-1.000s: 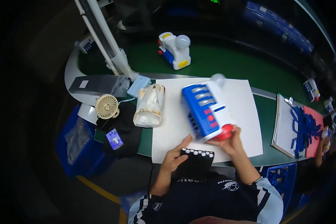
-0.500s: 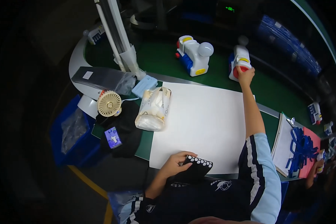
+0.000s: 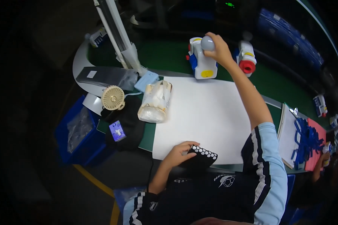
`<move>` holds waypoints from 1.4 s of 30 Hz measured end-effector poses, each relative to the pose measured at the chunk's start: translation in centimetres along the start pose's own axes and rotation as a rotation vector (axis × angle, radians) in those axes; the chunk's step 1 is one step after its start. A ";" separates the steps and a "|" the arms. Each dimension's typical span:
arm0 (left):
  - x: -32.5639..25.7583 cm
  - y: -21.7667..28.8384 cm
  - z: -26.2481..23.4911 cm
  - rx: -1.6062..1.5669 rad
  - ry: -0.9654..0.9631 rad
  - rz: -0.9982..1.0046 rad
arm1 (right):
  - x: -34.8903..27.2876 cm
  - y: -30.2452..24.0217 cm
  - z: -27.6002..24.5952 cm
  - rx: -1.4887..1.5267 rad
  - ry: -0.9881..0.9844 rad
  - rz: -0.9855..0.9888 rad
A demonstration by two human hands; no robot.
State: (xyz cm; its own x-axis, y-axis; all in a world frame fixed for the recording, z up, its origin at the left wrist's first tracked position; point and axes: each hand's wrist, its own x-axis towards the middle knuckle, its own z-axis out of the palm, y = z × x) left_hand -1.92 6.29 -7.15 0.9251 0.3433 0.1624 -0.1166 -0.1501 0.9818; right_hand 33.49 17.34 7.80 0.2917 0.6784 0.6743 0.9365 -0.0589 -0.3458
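At twelve o'clock from the centre of a white sheet (image 3: 202,116), a person's right hand (image 3: 219,50) pinches the grey dome (image 3: 207,44) of a white-and-blue toy (image 3: 206,63) standing on a green bench (image 3: 157,54); the grip looks complete, the toy not yet raised. At seven o'clock, the left hand (image 3: 177,154) clasps a black pad (image 3: 199,160) edged with white dots (image 3: 204,152). A second toy (image 3: 246,56) stands unheld at one o'clock.

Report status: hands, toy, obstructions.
Right hand gripping grey ball on white-and-blue plastic toy. Left hand holding black rectangular object edged with white dots. No obstruction visible.
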 end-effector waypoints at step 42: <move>1.9 6.3 7.8 0.411 0.238 0.453 | -33.1 -12.8 -19.3 0.478 -0.204 0.234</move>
State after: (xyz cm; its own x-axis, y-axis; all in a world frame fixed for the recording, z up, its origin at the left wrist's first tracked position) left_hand 1.97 -1.25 -1.44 0.7062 0.3518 0.6145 -0.2845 -0.6537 0.7012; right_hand 15.65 -18.51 2.56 0.3925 0.8176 0.4213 0.6453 0.0816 -0.7595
